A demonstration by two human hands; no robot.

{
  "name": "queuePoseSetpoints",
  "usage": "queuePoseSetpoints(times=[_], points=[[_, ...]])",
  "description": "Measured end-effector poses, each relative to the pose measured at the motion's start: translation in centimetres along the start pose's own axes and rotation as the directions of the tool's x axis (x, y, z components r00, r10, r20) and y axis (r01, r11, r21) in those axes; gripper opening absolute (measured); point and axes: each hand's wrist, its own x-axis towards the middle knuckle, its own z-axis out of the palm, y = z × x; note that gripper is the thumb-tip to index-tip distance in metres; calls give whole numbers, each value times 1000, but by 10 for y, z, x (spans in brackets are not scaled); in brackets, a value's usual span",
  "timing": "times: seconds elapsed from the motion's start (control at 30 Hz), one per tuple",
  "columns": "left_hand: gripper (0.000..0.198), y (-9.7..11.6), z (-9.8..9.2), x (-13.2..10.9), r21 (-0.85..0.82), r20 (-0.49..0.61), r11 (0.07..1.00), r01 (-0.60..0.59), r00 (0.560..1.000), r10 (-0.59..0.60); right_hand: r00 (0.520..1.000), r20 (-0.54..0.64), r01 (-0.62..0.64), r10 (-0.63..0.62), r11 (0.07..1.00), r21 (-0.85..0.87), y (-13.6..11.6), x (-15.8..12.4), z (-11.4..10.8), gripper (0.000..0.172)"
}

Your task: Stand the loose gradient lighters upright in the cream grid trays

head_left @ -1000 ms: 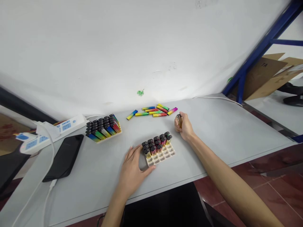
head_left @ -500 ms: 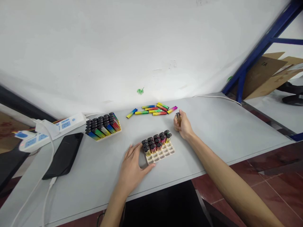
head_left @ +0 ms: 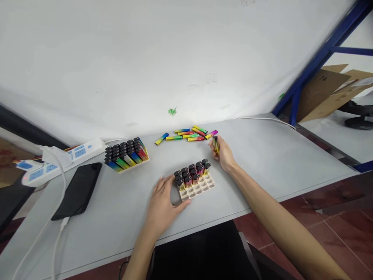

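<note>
A white tray with rows of slots (head_left: pixel 199 190) sits near the front of the table, its back slots filled with several upright lighters (head_left: pixel 189 180) with black tops. My left hand (head_left: pixel 163 206) lies around the tray's left end, thumb at the front corner and fingertips at the back corner. To the right of and behind the tray, my right hand (head_left: pixel 225 153) is closed around a yellow lighter (head_left: pixel 216 145) held upright with its dark top showing. Several lighters in mixed colours (head_left: pixel 190 134) lie loosely along the wall.
On the left stands a second tray packed with lighters (head_left: pixel 126 157). A black phone (head_left: pixel 78 190) with a white cable lies beside a white power strip (head_left: pixel 81 153). Blue shelf posts (head_left: pixel 297 101) and a cardboard box (head_left: pixel 323 93) are at the right.
My right hand has moved slightly left, and the lighter in it has turned so its yellow side shows. My left hand stays at the tray.
</note>
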Motion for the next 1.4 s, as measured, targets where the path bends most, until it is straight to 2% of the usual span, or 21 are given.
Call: queuePoseSetpoints(times=[0.1, 0.2, 0.3, 0.37, 0.53, 0.63, 0.77, 0.83, 0.97, 1.17, 1.23, 1.3, 1.4], points=[[77, 0, 1, 0, 5, -4, 1000, -16, 1000, 16, 992, 34, 123, -119, 983, -136, 2, -2, -1, 45], [77, 0, 1, 1, 13, 4, 999, -31, 1000, 31, 967, 48, 253, -252, 910, -329, -2, -8, -5, 38], [78, 0, 0, 0, 9, 5, 999, -32, 999, 32, 948, 23, 289, -317, 831, -476, -17, -23, -14, 33], [78, 0, -1, 0, 4, 2, 1000, -31, 1000, 31, 931, 6, 314, -364, 796, -517, -30, -37, -22, 30], [77, 1, -1, 0, -9, -12, 999, -50, 999, 49, 848, -20, 430, -530, 708, -560, -59, -81, -31, 27], [79, 1, -1, 0, 1, 8, 999, -34, 999, 33, 815, 81, 509, -573, 643, -573, -61, -103, -25, 24], [80, 2, -1, 0, -8, 14, 1000, -24, 1000, 24, 774, 338, 613, -535, 501, -611, -44, -118, -8, 16], [79, 2, 0, 0, -10, 7, 999, -35, 999, 35, 763, 415, 632, -495, 440, -637, -33, -120, -1, 13], [80, 0, 2, 0, 2, 4, 999, -50, 999, 50, 790, 461, 600, -403, 356, -717, -21, -119, 7, 13], [80, -3, 4, -2, -1, -7, 998, -64, 998, 64, 776, 477, 603, -412, 266, -752, -28, -124, 9, 16], [80, -3, 4, -2, -2, -5, 998, -63, 998, 63, 773, 456, 597, -441, 264, -757, -33, -122, 9, 18], [79, -3, 4, -2, -4, -12, 998, -67, 998, 67, 767, 411, 593, -493, 299, -748, -39, -112, 7, 18], [79, -3, 3, -1, -9, -13, 997, -71, 997, 71, 772, 300, 558, -560, 371, -742, -43, -79, 3, 21]])
